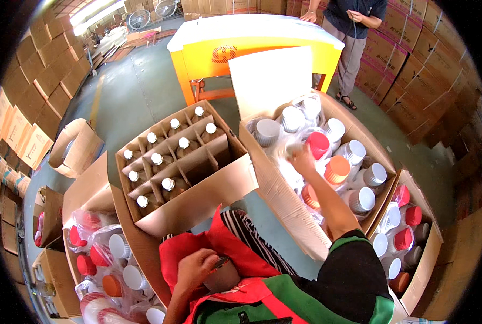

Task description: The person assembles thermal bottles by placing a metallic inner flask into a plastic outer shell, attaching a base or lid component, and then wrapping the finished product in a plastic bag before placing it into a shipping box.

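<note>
My right hand [301, 161] reaches into an open cardboard box [284, 208] at the right, beside a red-lidded container [317, 144]. Its fingers point down into crumpled clear plastic [284, 154] and are blurred, so their grip is unclear. White, grey and orange lids surround it, such as an orange-lidded container [337, 169]. Over my lap, my left hand [199, 265] is curled closed by a rounded grey-brown thing [222, 278]. A small dark piece shows at its fingertips; I cannot make out what it is.
A divided carton [197, 208] holds several white-capped bottles [184, 143]. More lidded containers fill boxes at the lower left [135, 216] and far right [432, 251]. Beyond stands a yellow table [251, 46] with a person [354, 16] beside it. Stacked cartons [49, 59] line the sides.
</note>
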The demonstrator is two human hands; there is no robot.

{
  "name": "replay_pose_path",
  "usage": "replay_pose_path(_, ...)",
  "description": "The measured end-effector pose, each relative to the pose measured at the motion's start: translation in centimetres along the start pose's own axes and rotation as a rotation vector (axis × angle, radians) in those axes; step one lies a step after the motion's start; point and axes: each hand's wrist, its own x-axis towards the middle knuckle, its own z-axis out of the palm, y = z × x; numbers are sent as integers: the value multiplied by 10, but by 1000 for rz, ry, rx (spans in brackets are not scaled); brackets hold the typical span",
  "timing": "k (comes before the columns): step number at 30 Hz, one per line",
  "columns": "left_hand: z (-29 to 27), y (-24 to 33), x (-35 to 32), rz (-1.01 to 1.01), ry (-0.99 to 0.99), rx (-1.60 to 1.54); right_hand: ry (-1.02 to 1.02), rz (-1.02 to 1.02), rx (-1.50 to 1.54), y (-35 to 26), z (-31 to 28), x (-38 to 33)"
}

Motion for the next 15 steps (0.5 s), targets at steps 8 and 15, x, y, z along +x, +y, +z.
replay_pose_path(8, -26, -17, 64, 163, 24, -964, 548, -746, 638, -164, -264, -44)
replay_pose_path(15, -137, -71, 134, 345, 163, -1558, -192, -915, 1300, -230, -172, -150)
